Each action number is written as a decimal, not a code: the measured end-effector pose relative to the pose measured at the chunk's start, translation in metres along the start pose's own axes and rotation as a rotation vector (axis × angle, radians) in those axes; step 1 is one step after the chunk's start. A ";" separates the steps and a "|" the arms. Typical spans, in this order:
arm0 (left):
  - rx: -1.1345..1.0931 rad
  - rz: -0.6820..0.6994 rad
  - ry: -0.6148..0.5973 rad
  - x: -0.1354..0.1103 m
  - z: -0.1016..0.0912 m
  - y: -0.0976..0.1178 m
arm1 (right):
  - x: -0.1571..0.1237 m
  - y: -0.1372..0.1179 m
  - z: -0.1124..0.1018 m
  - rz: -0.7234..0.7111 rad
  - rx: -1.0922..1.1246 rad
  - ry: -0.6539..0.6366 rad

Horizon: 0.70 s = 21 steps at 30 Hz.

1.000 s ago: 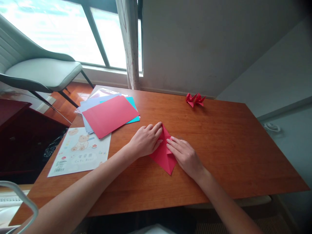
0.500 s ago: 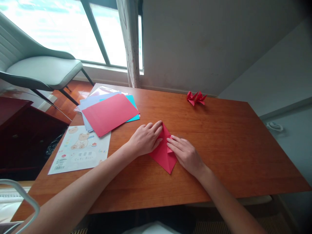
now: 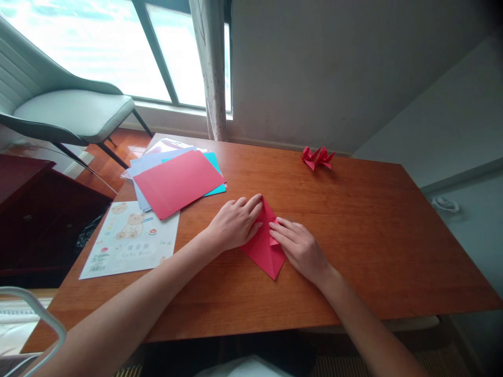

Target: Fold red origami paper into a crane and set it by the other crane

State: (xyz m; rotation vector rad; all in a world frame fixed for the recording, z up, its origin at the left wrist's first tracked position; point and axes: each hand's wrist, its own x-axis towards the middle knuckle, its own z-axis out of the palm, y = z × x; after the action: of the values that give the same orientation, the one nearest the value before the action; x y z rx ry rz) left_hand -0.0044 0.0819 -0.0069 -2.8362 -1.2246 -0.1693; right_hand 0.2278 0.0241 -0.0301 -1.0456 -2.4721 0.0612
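Observation:
A red sheet of origami paper (image 3: 261,250), partly folded into a diamond shape, lies on the table in the middle of the view. My left hand (image 3: 236,222) holds its upper left side down, with the fingertips at the top corner and the thumb lower on the sheet. On the right edge, my right hand (image 3: 301,248) has its fingers bent together over a folded flap (image 3: 274,241). Part of the paper is covered by both hands.
Two red folded paper figures (image 3: 317,158) stand near the table's back edge. At the left lie a stack of red sheets (image 3: 178,184), blue and pale sheets under it, and a white bear-print sheet (image 3: 131,238). A chair (image 3: 74,112) stands by the window.
The view has shifted very slightly. Both hands and the red paper keep the same positions relative to each other.

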 end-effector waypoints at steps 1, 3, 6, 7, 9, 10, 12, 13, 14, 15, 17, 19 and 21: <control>-0.001 -0.001 0.000 0.000 0.000 0.000 | 0.000 0.000 0.000 -0.001 0.003 0.002; -0.003 -0.004 -0.001 0.000 0.000 0.000 | 0.000 0.000 -0.001 0.002 0.010 0.000; -0.004 -0.006 -0.001 0.000 0.000 0.000 | 0.001 0.000 -0.002 0.009 0.019 -0.008; -0.002 -0.004 -0.002 0.000 0.001 0.000 | 0.001 0.000 -0.002 0.010 0.023 -0.010; 0.005 0.001 -0.005 0.000 0.001 0.000 | 0.001 0.000 -0.002 0.011 0.031 -0.008; 0.011 0.003 -0.006 0.000 0.001 0.000 | 0.001 0.000 -0.002 0.012 0.036 -0.006; 0.025 0.005 -0.009 0.001 0.001 0.000 | 0.001 0.000 -0.001 0.014 0.044 -0.005; 0.030 0.005 -0.010 0.001 0.001 0.000 | 0.001 0.000 0.000 0.016 0.046 -0.006; 0.034 0.004 -0.010 0.001 0.000 0.000 | 0.001 0.000 0.000 0.018 0.048 -0.008; 0.037 0.004 -0.011 0.001 0.000 0.001 | 0.001 0.000 0.001 0.020 0.049 -0.009; 0.038 0.002 -0.011 0.001 0.000 0.001 | 0.001 0.000 0.002 0.021 0.050 -0.012; 0.039 -0.003 -0.011 0.000 0.000 0.001 | 0.000 0.001 0.002 0.017 0.049 -0.019; 0.040 -0.005 -0.013 0.000 0.000 0.002 | 0.000 0.001 0.002 0.012 0.044 -0.027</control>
State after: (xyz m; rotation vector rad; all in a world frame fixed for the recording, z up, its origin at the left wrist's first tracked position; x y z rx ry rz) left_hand -0.0031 0.0809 -0.0069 -2.8049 -1.2226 -0.1258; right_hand 0.2270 0.0252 -0.0322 -1.0471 -2.4769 0.1338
